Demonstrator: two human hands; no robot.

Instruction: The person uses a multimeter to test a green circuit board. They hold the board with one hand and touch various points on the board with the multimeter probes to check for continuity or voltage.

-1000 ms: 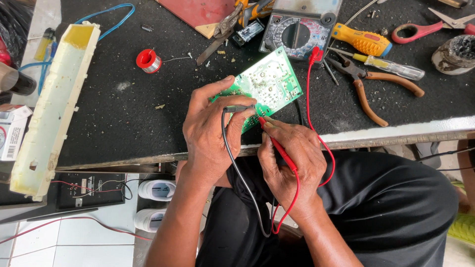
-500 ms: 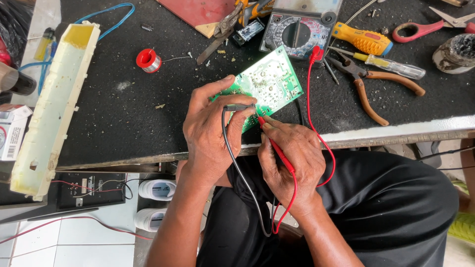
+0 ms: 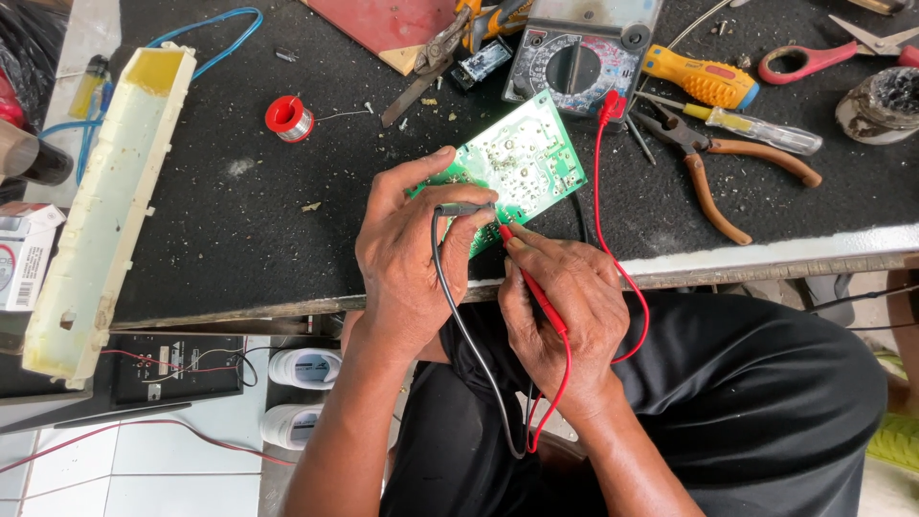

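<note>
L hand (image 3: 412,258) grips black probe (image 3: 461,208), R hand (image 3: 565,306) red probe (image 3: 525,273), both on green board (image 3: 517,163).

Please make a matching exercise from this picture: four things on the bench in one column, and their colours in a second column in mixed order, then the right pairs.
Things:
1. circuit board
2. solder spool
3. pliers
4. long casing

Colours:
A. cream and yellowed
B. green
C. brown handles
D. red

Pairs: 1-B, 2-D, 3-C, 4-A
</note>
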